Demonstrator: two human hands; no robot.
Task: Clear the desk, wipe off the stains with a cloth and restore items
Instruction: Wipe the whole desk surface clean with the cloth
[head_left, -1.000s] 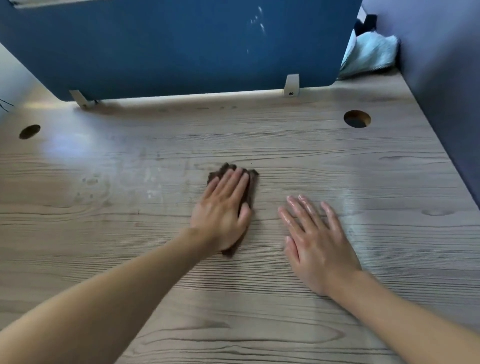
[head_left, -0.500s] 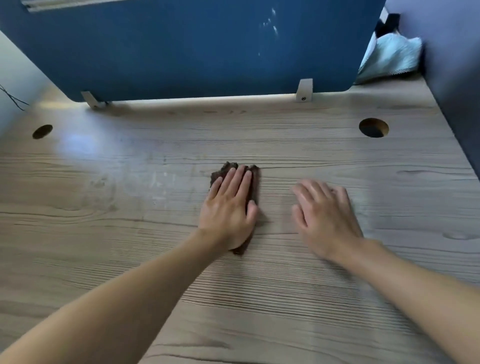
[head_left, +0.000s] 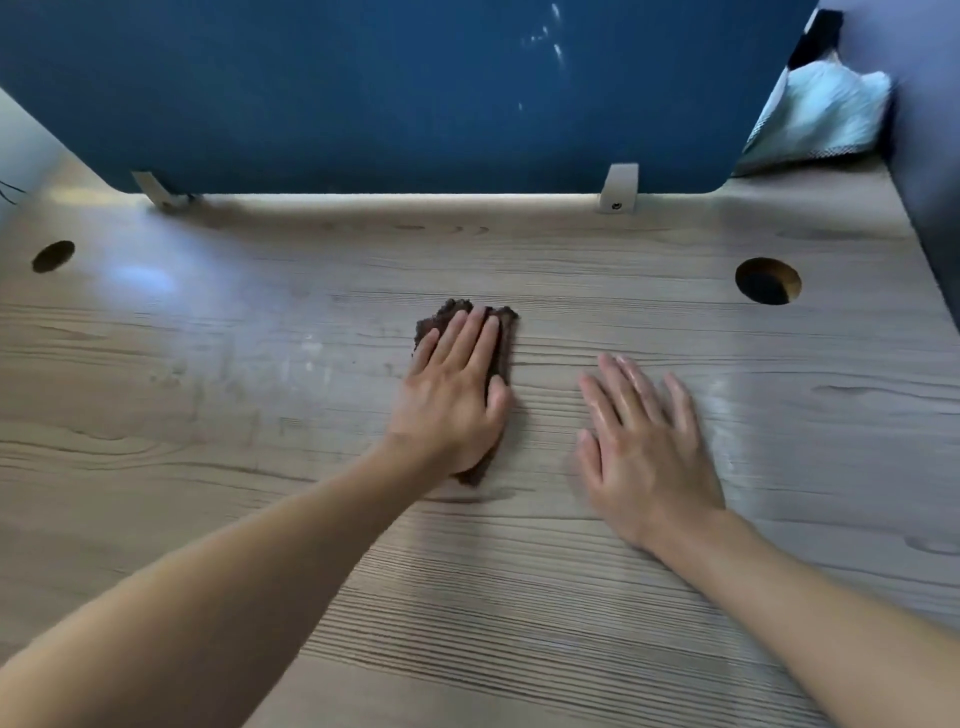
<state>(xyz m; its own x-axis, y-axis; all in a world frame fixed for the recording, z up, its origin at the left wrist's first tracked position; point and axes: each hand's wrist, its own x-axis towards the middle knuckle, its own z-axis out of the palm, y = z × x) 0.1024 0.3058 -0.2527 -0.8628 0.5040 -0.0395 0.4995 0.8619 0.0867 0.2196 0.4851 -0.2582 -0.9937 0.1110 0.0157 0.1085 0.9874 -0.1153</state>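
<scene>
Your left hand (head_left: 452, 410) lies flat on the cloth (head_left: 441, 323). Your fingers are straight and close together, and they press the cloth down on the desk (head_left: 234, 493). They do not curl round it. The cloth is dark brown and small. It sits near the middle of the desk. Its far edge shows past your fingertips, and a near corner shows by your wrist.

Your right hand (head_left: 644, 452) lies flat on the bare wood, just to the right of the cloth. It does not touch the cloth. Its fingers are straight and a little spread, and it holds nothing.

To the left of the cloth the wood has faint pale marks (head_left: 306, 358).

Farther off, a round left hole (head_left: 53, 255) and a round right hole (head_left: 768, 280) go through the desk, one near each side.

At the far edge a blue panel (head_left: 363, 93) stands up on the desk. Two pale clips (head_left: 618, 189) hold it at the bottom. In the far right corner, past the panel, lies a light blue towel (head_left: 826, 119).
</scene>
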